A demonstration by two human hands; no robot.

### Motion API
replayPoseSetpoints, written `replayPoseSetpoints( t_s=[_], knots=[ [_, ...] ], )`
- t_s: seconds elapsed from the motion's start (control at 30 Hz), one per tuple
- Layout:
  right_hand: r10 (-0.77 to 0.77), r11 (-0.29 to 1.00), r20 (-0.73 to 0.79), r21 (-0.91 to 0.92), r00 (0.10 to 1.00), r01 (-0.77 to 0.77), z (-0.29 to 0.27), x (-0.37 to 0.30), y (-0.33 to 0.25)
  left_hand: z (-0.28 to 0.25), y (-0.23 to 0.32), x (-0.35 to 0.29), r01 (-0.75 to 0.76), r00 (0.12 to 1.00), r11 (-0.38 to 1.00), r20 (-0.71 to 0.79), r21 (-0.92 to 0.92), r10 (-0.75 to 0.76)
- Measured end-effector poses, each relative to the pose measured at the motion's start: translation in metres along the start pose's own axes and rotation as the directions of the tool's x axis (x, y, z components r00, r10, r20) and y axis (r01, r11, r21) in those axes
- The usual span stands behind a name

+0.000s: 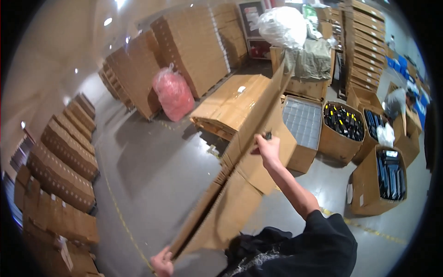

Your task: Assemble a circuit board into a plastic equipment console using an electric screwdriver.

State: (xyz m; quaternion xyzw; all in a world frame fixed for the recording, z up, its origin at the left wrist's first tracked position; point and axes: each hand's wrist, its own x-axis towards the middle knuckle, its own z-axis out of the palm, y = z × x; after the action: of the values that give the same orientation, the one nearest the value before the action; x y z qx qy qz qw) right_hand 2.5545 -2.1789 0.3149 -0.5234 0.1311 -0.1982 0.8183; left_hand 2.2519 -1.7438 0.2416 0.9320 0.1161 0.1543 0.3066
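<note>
A large, partly folded cardboard box (pixel 247 191) stretches on a slant across the middle of the view, with a dark gap between its long panels. At its lower near end, my left hand (pixel 162 262) is closed around the cardboard edge. Farther up, my right hand (pixel 268 148) is closed in a fist against the box's upper edge. A small black object (pixel 268 135) sticks out of that fist; its kind cannot be made out. Some of the right fingers are hidden behind the hand.
A wooden pallet with flat cardboard (pixel 237 99) and a pink plastic bag (pixel 173 94) are ahead. On the right stand a carton with grey dividers (pixel 302 120), a carton of black items (pixel 341 150) and a carton of blue items (pixel 362 191). Another person (pixel 397 101) bends over cartons.
</note>
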Motion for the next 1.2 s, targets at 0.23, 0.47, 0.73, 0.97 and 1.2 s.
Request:
replayPoseSetpoints(
  t_s=[0.23,0.47,0.73,0.97,1.2],
  knots=[
    [-0.262,0.951,0.069,0.190,0.963,0.245,0.126,0.174,-0.048,0.078,0.084,0.198,-0.106,0.950,0.983,-0.307,-0.152,0.055],
    [-0.459,0.862,-0.148,0.165,0.876,0.479,0.164,0.419,-0.034,0.246,0.156,0.450,-0.492,0.829,0.855,-0.387,-0.163,0.403],
    [-0.111,0.973,-0.402,0.141,0.909,0.182,0.095,0.688,0.125,0.457,0.241,0.671,-0.633,0.755,0.770,0.157,-0.081,0.637],
    [-0.027,0.576,-0.547,-0.693,0.837,-0.434,0.014,0.679,0.474,0.708,0.232,0.797,-0.625,0.076,0.780,0.993,-0.026,0.094],
    [0.567,0.259,-0.602,-0.518,0.563,-0.815,0.078,0.612,0.584,0.706,0.134,0.790,0.364,0.272,0.914,0.959,-0.180,0.081]
  ],
)
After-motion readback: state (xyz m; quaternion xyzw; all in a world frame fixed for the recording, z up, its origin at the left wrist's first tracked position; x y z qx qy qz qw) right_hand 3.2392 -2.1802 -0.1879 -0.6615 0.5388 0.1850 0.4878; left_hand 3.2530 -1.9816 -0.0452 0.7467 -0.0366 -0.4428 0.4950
